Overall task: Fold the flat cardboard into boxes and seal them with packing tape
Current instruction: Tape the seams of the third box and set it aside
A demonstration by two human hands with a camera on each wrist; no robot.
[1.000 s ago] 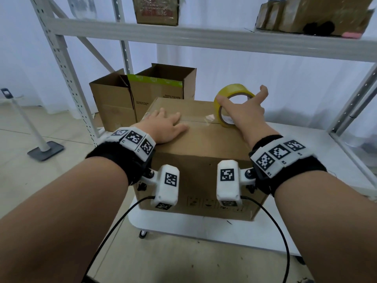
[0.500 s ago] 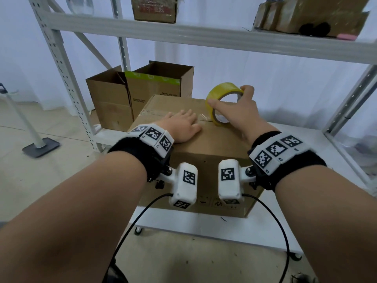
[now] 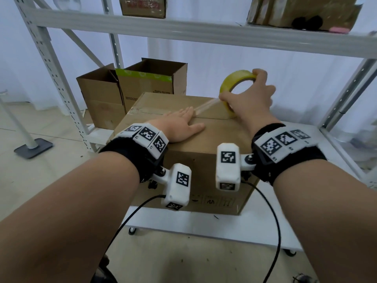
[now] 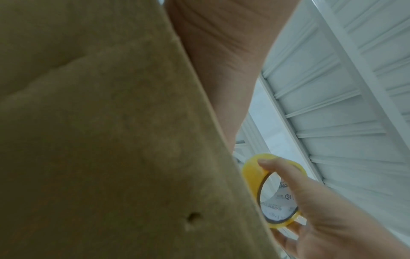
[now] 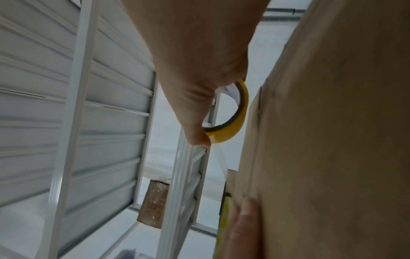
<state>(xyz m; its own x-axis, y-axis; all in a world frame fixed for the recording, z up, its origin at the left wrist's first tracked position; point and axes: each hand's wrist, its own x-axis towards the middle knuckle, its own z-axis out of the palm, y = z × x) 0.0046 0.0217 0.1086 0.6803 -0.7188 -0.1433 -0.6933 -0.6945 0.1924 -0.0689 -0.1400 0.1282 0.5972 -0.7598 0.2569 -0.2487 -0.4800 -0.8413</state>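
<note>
A closed brown cardboard box [image 3: 204,152] stands on a low white cart. My left hand [image 3: 181,127] lies flat on its top, fingers straight, pressing beside the centre seam. My right hand [image 3: 247,99] grips a yellow roll of packing tape [image 3: 234,79] held on edge above the box's far right top. A clear strip of tape [image 3: 206,106] runs from the roll down to the seam by my left fingertips. The roll [image 4: 275,191] shows in the left wrist view beside the box wall [image 4: 111,140], and again as the roll [image 5: 233,122] in the right wrist view.
Two open cardboard boxes [image 3: 130,90] sit behind on the lower shelf of a white metal rack [image 3: 51,64]. The upper shelf [image 3: 204,31] overhead carries more cardboard. The white cart deck [image 3: 204,227] sticks out in front of the box. A stand base [image 3: 33,148] rests on the floor at left.
My right hand closed on the tape roll and lifted it right, drawing out a strip of tape. My left hand slid right along the box top toward the seam.
</note>
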